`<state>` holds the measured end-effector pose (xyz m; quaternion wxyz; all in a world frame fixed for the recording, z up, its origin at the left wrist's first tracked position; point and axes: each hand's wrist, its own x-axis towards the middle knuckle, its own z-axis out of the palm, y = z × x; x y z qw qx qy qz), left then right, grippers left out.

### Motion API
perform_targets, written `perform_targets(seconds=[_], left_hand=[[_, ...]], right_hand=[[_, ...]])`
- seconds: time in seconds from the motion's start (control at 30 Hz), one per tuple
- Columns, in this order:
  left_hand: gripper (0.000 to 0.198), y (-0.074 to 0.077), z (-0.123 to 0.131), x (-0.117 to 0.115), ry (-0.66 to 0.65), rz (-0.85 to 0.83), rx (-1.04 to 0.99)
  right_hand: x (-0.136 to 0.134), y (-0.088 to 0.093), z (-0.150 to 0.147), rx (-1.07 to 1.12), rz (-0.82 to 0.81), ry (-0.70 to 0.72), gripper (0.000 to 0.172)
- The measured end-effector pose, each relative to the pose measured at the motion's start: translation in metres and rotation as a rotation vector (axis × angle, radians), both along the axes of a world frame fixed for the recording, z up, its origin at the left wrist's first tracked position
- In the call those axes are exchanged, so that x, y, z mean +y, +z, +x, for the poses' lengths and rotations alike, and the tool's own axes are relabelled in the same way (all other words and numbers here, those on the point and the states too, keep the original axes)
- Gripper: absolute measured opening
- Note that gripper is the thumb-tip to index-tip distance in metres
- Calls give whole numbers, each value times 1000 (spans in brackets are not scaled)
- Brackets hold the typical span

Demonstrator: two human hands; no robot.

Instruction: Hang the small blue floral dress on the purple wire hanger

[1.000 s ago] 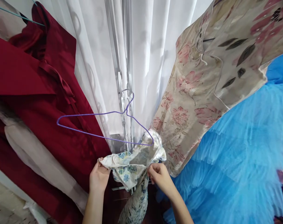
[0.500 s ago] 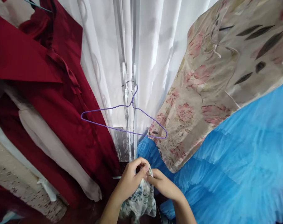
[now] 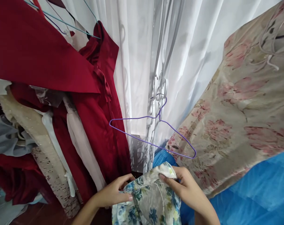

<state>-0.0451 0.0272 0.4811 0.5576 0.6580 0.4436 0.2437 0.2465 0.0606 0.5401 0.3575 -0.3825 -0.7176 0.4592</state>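
**both hands closed on a blue-flowered garment under a bare purple hanger**

a white curtain (image 3: 137, 47) fills the middle and top of the view, with a pale metal window frame (image 3: 156, 93) showing through its gap. a beige dress with pink flowers (image 3: 237, 125) takes up the right side, slanting down towards the middle. a dark red garment (image 3: 38, 56) covers the upper left, hung from a teal wire hanger (image 3: 62, 22). blue tulle (image 3: 256, 193) spreads across the lower right, beneath the beige dress. below the red garment on the left hang a cream speckled garment (image 3: 45, 156) and a grey cloth (image 3: 6, 137).

the blue-flowered garment (image 3: 148, 200) is at the bottom centre, bunched between the two hands and running out of the lower edge of the view. just above it a purple wire hanger (image 3: 159, 115) hangs bare by its hook at the window frame, tilted with its right end lower, that end lying in front of the beige dress.

the left hand (image 3: 113, 192) grips the garment's left edge, thumb on top and fingers curled under. the right hand (image 3: 188, 187) is closed on the upper right fold, fingers wrapped over the cloth. the hands are near each other, with cloth between them.
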Motion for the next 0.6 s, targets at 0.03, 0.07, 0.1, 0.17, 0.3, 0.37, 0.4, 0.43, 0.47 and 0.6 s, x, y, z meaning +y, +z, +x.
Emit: perform_targets(seconds=[0.03,0.07,0.1,0.17,0.3,0.37,0.4,0.43,0.47,0.6], left_hand=[[41,9,-12,5,-35,-2,5],[41,18,-25,11,-69,1,31],[34,25,-38,19,-91,10,72],[14,37,-67,37,-58,71,139],[10,60,-121,85,271,309,57],[6,75,-138,108,375,511,55],[6,83,-142,117,396,635,97],[9,92,-145,124,404,763,163],[14,101,-145,130,409,886,243],[24,134,-127,138,445,1250,503]], right_hand=[[3,7,-2,-15,56,-21,36],[7,12,-4,-11,95,-54,35],[11,15,-4,8,123,-105,34],[19,17,-4,71,149,-246,33],[40,10,-8,146,154,-421,38],[50,5,-16,114,170,-439,40],[55,1,-21,81,184,-455,42],[60,-2,-25,40,196,-476,43],[63,-5,-29,-1,203,-499,45],[68,-16,-36,-91,197,-556,45]])
